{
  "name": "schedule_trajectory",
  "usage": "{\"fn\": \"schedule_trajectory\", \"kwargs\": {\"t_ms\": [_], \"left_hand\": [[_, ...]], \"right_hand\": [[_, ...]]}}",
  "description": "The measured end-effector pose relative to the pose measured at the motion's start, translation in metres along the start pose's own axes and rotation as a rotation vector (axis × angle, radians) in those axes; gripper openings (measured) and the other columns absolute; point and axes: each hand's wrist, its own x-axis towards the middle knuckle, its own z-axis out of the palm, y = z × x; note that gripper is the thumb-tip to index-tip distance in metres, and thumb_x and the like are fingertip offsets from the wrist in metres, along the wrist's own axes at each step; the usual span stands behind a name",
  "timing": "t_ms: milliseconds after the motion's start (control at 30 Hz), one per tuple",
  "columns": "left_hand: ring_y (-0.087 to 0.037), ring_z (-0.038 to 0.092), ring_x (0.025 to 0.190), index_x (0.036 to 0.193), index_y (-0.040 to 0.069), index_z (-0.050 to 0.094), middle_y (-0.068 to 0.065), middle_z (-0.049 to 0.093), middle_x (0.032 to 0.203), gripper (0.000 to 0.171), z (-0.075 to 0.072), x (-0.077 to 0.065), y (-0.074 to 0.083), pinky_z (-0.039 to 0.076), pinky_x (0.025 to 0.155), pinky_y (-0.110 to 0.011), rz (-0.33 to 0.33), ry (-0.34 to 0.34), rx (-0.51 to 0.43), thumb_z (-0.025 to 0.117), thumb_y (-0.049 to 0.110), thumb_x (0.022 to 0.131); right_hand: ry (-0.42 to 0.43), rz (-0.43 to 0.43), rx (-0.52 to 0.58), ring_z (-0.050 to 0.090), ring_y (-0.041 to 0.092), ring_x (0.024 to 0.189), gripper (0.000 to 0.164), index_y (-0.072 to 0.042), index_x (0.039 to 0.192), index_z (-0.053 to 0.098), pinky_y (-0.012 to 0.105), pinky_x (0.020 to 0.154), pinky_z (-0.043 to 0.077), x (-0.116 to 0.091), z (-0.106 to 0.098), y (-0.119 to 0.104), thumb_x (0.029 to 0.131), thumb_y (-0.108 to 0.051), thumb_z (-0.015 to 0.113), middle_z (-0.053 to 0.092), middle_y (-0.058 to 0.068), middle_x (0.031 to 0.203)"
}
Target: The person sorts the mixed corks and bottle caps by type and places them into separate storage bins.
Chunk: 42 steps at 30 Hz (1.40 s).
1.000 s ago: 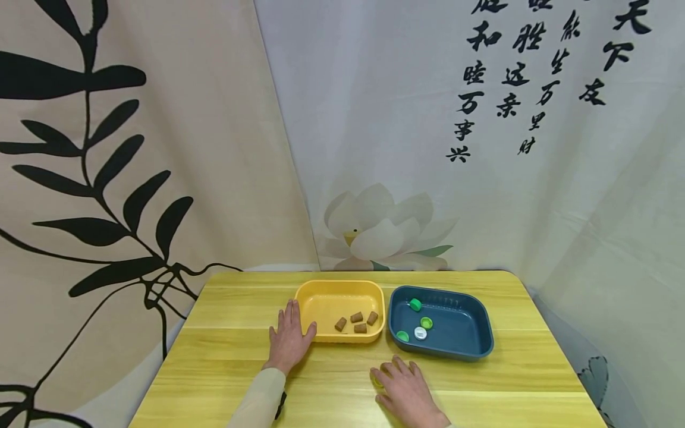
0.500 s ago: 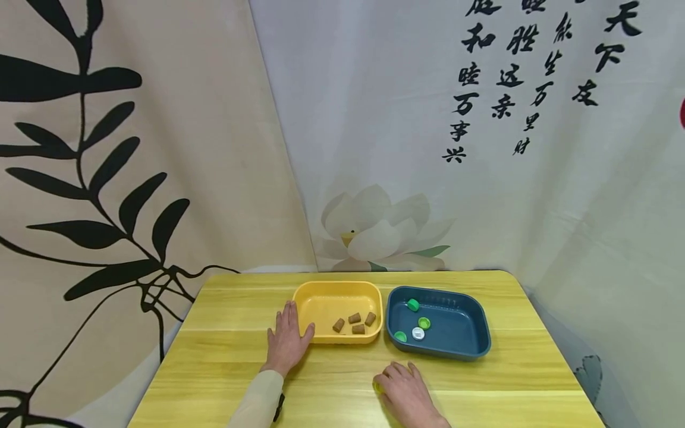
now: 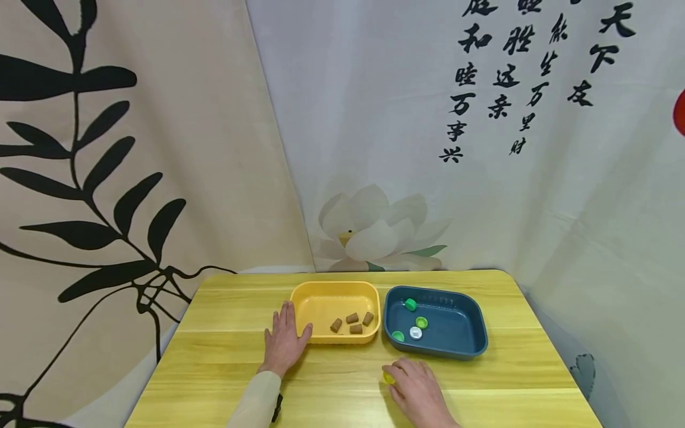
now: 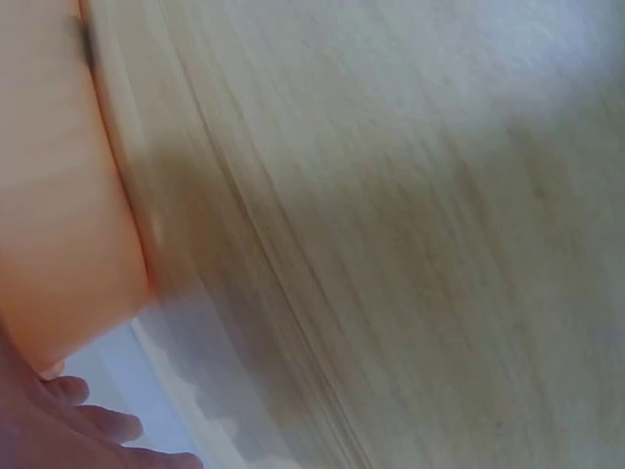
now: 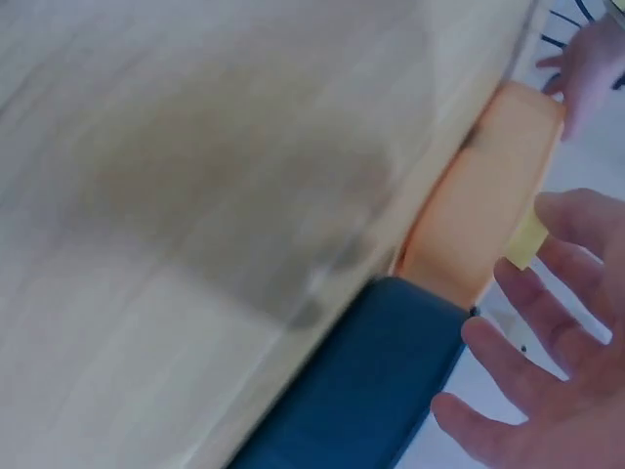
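My left hand [image 3: 283, 343] rests with outstretched fingers on the left edge of the yellow tray [image 3: 320, 300]. Several brown cork stoppers [image 3: 355, 329] lie in that tray, towards its right side. In front of the blue tray, my right hand [image 3: 420, 389] pinches a yellow bottle cap [image 3: 389, 378] between thumb and fingertip. The right wrist view shows the same cap [image 5: 528, 240], with the other fingers spread apart. Inside the blue tray [image 3: 455, 333] are green caps [image 3: 410, 304] and one white cap [image 3: 415, 333], grouped at the left.
Both trays stand side by side on a wooden table [image 3: 508, 380], the blue one on the right. A printed curtain [image 3: 385, 148] hangs behind the table's back edge.
My right hand has closed on the yellow cap, lifted it and shifted slightly right. The left hand stays at the yellow tray. The head view has drifted a little.
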Motion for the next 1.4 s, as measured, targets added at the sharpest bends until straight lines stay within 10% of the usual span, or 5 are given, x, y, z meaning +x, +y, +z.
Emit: {"fn": "schedule_trajectory", "kwargs": {"t_ms": [600,1400], "left_hand": [[-0.043,0.014,0.143,0.154,0.004,0.018,-0.013,0.012,0.16,0.085,-0.004,0.0,0.0,0.018,0.099,-0.076,0.008,0.014,-0.009,0.049,0.055,0.095],[-0.045,0.01,0.143,0.155,0.006,0.012,-0.012,-0.001,0.162,0.089,-0.008,-0.008,0.003,0.013,0.1,-0.076,-0.004,0.002,-0.061,0.033,0.067,0.095]], "right_hand": [[0.303,0.086,0.05,0.06,0.032,0.111,0.04,-0.017,0.112,0.071,0.063,0.088,0.044,0.007,-0.034,0.027,0.074,-0.014,0.082,0.066,0.001,0.108],[0.298,0.241,0.084,0.062,0.028,0.1,0.039,-0.013,0.119,0.068,0.057,0.09,0.045,0.05,-0.032,0.063,0.082,-0.019,0.078,0.066,0.005,0.105]]}}
